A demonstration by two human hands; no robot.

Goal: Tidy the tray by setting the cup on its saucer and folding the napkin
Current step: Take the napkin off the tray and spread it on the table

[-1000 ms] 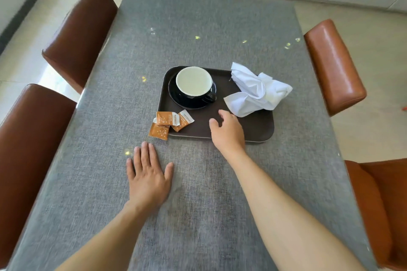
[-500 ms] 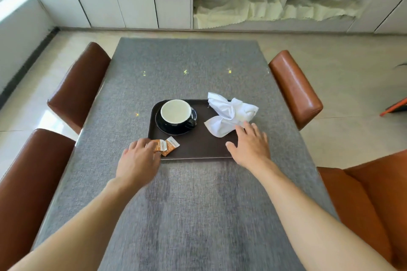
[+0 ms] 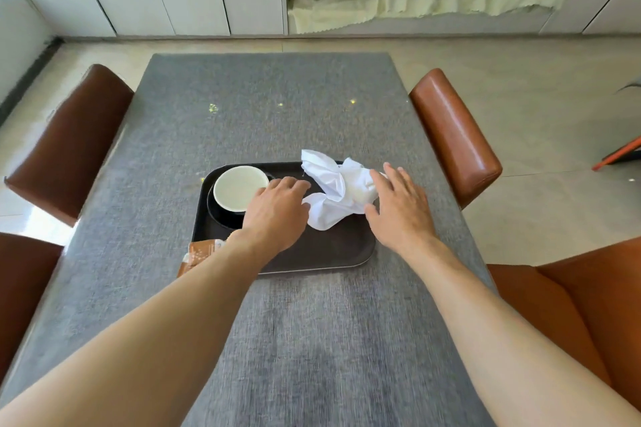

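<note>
A dark brown tray point(image 3: 326, 253) lies mid-table. On its left stands a cup point(image 3: 237, 188), white inside and black outside, on a black saucer point(image 3: 216, 213). A crumpled white napkin point(image 3: 338, 191) lies on the tray's right half. My left hand point(image 3: 275, 210) hovers over the tray between cup and napkin, fingers loosely curled, hiding the cup's handle. My right hand point(image 3: 399, 208) is spread at the napkin's right side, fingertips touching the cloth. Neither hand visibly holds anything.
Orange sugar sachets point(image 3: 201, 253) lie at the tray's front left corner, partly hidden by my left forearm. Brown leather chairs point(image 3: 454, 135) stand along both sides of the grey table point(image 3: 277, 107). White cabinets with pale cloth line the far wall.
Both hands moved forward onto the tray: the left from the sachets to between cup and napkin, the right up to the napkin's right side. The camera view also shifted.
</note>
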